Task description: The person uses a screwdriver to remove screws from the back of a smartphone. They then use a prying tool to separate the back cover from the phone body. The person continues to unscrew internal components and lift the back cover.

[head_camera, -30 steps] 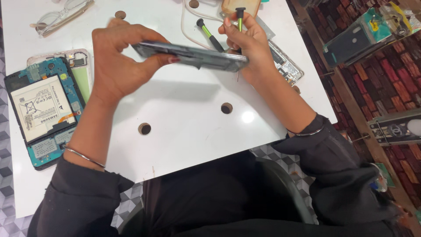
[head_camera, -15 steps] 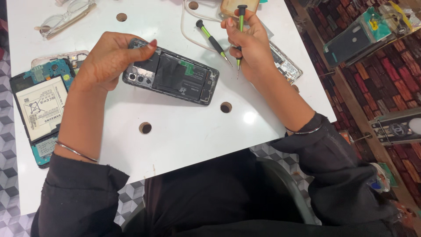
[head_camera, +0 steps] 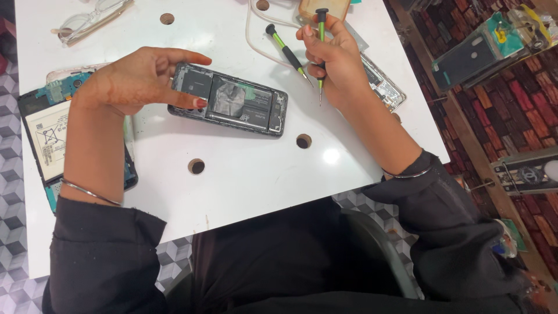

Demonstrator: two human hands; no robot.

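The left hand (head_camera: 136,78) pinches the near-left end of the opened phone (head_camera: 229,104), which lies flat on the white counter (head_camera: 244,174), back cover off, internals exposed; the right hand (head_camera: 334,58) is clenched round a green screwdriver (head_camera: 320,52), tip down, just beside the phone's right end. I'd worry the tip could slip and gouge the bare board or battery, the phone being steadied at 1 end only; a loosened screw could drop into 1 of the counter's holes (head_camera: 196,166). No container shows here; a 2nd screwdriver (head_camera: 286,51) and another gutted phone (head_camera: 49,136) lie loose.
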